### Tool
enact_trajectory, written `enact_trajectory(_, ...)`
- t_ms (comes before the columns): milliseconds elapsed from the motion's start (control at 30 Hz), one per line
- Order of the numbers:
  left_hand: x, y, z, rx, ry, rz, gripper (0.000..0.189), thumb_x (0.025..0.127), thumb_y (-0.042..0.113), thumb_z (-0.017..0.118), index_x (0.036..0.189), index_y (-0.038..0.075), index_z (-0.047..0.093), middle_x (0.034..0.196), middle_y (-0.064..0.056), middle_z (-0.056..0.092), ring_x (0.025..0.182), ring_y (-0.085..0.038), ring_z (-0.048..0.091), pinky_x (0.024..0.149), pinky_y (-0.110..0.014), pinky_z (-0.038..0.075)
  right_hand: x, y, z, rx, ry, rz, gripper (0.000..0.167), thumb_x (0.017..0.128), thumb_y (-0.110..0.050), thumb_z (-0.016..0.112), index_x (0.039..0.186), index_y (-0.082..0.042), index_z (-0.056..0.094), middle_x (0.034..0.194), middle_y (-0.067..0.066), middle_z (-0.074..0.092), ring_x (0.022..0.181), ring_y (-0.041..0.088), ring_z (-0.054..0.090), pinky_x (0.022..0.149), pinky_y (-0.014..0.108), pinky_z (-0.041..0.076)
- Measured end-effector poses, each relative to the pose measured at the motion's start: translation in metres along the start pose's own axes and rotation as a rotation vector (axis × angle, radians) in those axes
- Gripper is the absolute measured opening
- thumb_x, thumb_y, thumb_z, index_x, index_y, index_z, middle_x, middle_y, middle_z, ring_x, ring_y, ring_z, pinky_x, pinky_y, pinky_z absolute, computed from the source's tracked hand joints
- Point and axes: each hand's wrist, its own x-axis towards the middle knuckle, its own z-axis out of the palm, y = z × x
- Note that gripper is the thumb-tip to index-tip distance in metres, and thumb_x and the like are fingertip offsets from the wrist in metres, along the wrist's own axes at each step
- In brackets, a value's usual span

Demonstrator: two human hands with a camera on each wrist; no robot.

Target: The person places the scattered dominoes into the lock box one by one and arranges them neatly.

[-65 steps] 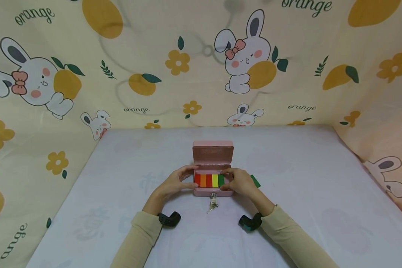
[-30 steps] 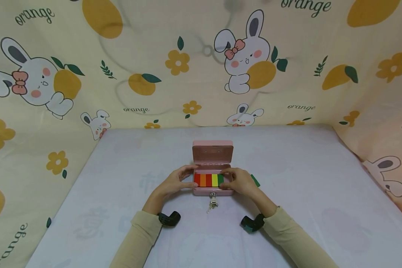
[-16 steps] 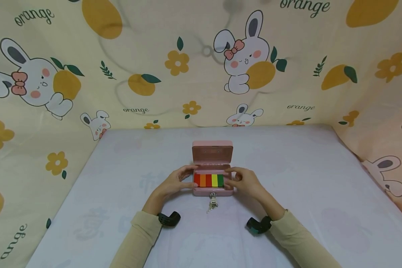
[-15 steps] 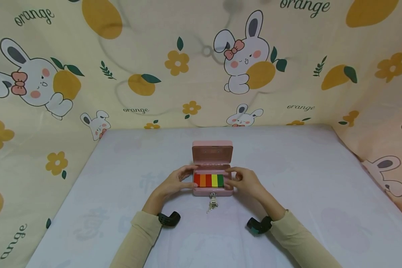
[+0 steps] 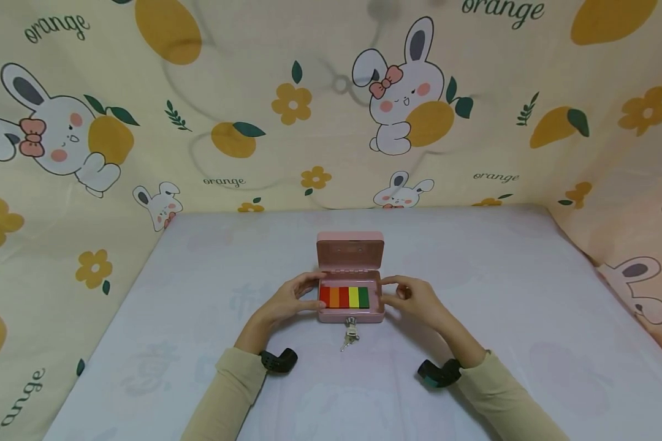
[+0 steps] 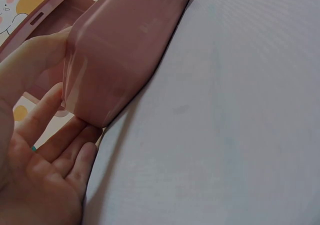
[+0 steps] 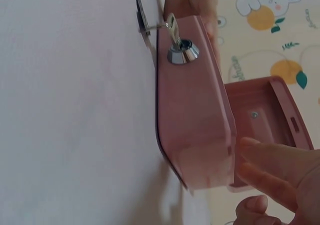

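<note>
A small pink metal cash box (image 5: pixel 338 318) stands on the table with its lid (image 5: pixel 350 254) raised. Inside lies a row of coloured blocks (image 5: pixel 344 297) in red, orange, yellow and green, with a bare strip at the right. My left hand (image 5: pixel 287 300) holds the box's left side, thumb at the front rim and fingers toward the back corner. Beside the right wall is my right hand (image 5: pixel 419 300), fingers loosely bent and holding nothing; in the right wrist view its fingertips (image 7: pixel 250 144) are close to the rim.
Keys (image 5: pixel 351 335) hang from the front lock (image 7: pixel 183 52) over the white tablecloth (image 5: pixel 243 251). A patterned cloth (image 5: pixel 331 135) with rabbits and oranges rises behind and at both sides. Each wrist wears a dark camera mount (image 5: pixel 280 361).
My right hand has left the green end block and moved right, out of the box to its right edge. A green piece seen earlier beyond that hand is out of sight. The left hand stays put.
</note>
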Motion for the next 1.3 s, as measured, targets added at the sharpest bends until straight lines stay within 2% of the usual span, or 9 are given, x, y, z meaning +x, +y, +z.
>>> enact_trajectory(133, -0.001, 0.001, 0.0, -0.003, 0.0, -0.006, 0.064, 0.085, 0.01, 0.072, 0.142, 0.011, 0.044, 0.156, -0.012, 0.035, 0.146, -0.034, 0.032, 0.123, -0.052, 0.023, -0.001, 0.004, -0.005, -0.003, -0.015, -0.029, 0.032, 0.084, -0.016, 0.073, 0.113, -0.003, 0.068, 0.064, -0.001, 0.044, 0.061, 0.007, 0.039, 0.055, 0.018, 0.03)
enact_trajectory(433, 0.001, 0.001, 0.002, -0.012, 0.014, -0.047, 0.064, 0.084, 0.012, 0.074, 0.141, 0.017, 0.046, 0.155, -0.008, 0.038, 0.147, -0.028, 0.032, 0.123, -0.05, 0.023, -0.002, 0.014, -0.019, 0.022, -0.105, -0.062, 0.034, 0.086, -0.015, 0.071, 0.116, 0.0, 0.065, 0.068, 0.0, 0.048, 0.056, 0.002, 0.039, 0.052, 0.017, 0.031)
enact_trajectory(667, 0.0, 0.001, 0.002, -0.003, 0.01, -0.024, 0.063, 0.085, 0.01, 0.073, 0.142, 0.014, 0.045, 0.155, -0.01, 0.037, 0.146, -0.031, 0.033, 0.123, -0.051, 0.024, 0.0, 0.02, -0.029, 0.03, -0.137, -0.075, 0.037, 0.087, -0.014, 0.07, 0.12, 0.001, 0.062, 0.072, 0.002, 0.05, 0.057, 0.001, 0.044, 0.052, 0.017, 0.034)
enact_trajectory(1067, 0.001, 0.002, 0.002, 0.01, 0.018, -0.045, 0.064, 0.085, 0.012, 0.073, 0.141, 0.017, 0.046, 0.157, -0.008, 0.035, 0.148, -0.029, 0.03, 0.123, -0.05, 0.024, 0.001, 0.033, -0.04, 0.024, -0.144, -0.057, 0.04, 0.085, -0.014, 0.072, 0.121, 0.001, 0.062, 0.074, 0.002, 0.05, 0.058, 0.001, 0.043, 0.053, 0.017, 0.033)
enact_trajectory(1300, 0.0, 0.001, 0.001, 0.037, 0.011, -0.018, 0.063, 0.086, 0.013, 0.072, 0.143, 0.014, 0.044, 0.156, -0.012, 0.035, 0.146, -0.033, 0.032, 0.122, -0.053, 0.025, 0.0, 0.037, -0.047, 0.061, -0.167, -0.034, 0.042, 0.085, -0.014, 0.073, 0.122, 0.001, 0.061, 0.076, 0.002, 0.049, 0.061, 0.002, 0.043, 0.057, 0.019, 0.035)
